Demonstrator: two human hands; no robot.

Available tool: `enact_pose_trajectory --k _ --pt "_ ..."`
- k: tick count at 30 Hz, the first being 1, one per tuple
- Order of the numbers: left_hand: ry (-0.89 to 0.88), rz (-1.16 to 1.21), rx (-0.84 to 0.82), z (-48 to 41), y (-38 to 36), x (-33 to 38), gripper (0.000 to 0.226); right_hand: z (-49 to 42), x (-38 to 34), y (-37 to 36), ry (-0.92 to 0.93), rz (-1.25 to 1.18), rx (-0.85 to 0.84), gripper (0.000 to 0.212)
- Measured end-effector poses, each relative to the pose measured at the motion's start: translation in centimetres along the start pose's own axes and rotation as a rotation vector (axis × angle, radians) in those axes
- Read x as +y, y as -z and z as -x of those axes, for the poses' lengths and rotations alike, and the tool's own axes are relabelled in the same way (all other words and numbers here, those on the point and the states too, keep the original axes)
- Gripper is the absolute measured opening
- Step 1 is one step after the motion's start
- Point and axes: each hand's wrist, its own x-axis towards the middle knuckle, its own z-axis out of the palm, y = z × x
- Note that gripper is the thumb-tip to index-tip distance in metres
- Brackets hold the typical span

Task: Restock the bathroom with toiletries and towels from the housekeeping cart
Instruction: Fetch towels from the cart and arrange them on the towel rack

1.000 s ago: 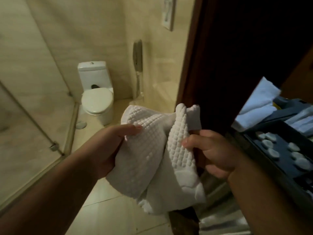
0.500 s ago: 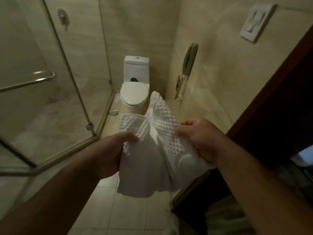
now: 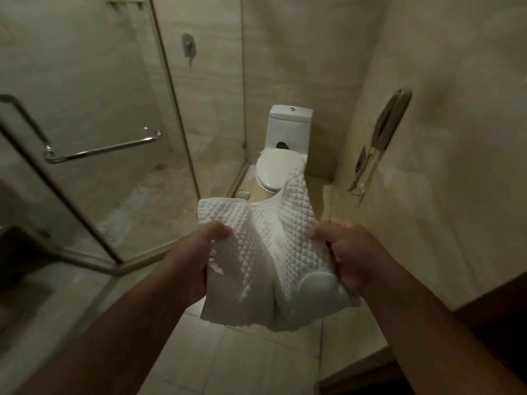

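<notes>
One towel [image 3: 265, 260], white with a quilted diamond weave, is held up in mid-air between two hands in front of the person and above the tiled floor [image 3: 242, 363]. It touches no surface.

Left hand [image 3: 196, 260]: pinches the towel's left edge, thumb on top; the fingers underneath are hidden by the cloth.
Right hand [image 3: 352, 258]: fingers curled, bunching the right edge in a closed grip.

The cloth sags between the two grips, creased down the middle. One corner peaks upward, and the lower hem hangs loose.

Surroundings, counted:
- One toilet [image 3: 288, 129], white, lid down, against the far wall. The towel's raised corner covers the near right part of the lid.
- One glass shower enclosure [image 3: 171, 115] at left, with one chrome bar handle [image 3: 105, 149] on its panel and one round mixer valve [image 3: 188, 47] on the wall behind the glass.
- One round floor drain [image 3: 242, 195] beside the shower threshold, just above the towel's top edge.
- One wall handset [image 3: 390, 124] on the right wall, with its cord hanging below.
- Dark wooden trim [image 3: 499, 303] at lower right, behind the right forearm.

Lighting is dim, and the left margin of the view is blurred.
</notes>
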Motion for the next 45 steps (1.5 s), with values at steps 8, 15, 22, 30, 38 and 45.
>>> enact_pose_trajectory --k 8,15,22,30,38,45 --pt "-0.109 0.087 0.169 -2.5 -1.0 1.9 0.041 -4.4 -0.9 -0.1 0.04 -0.137 -0.036 0.01" --pt "-0.118 0.103 0.177 -5.4 -0.7 4.9 0.043 -6.8 -2.6 -1.6 0.09 -0.122 -0.022 0.011" --pt "-0.103 0.098 0.081 -10.0 1.0 9.6 0.032 -10.9 -5.2 -5.1 0.107 -0.112 0.042 0.022" --pt "-0.114 0.127 0.015 -16.0 6.9 16.2 0.042 -16.5 -8.3 -13.3 0.164 -0.078 0.038 0.013" --pt "-0.149 0.18 0.041 -20.8 10.5 21.1 0.027 -22.1 -10.5 -18.4 0.176 -0.035 0.052 0.014" --pt "-0.124 0.179 0.036 -26.9 9.5 23.8 0.03 -28.7 -12.0 -19.2 0.178 -0.013 0.075 0.009"
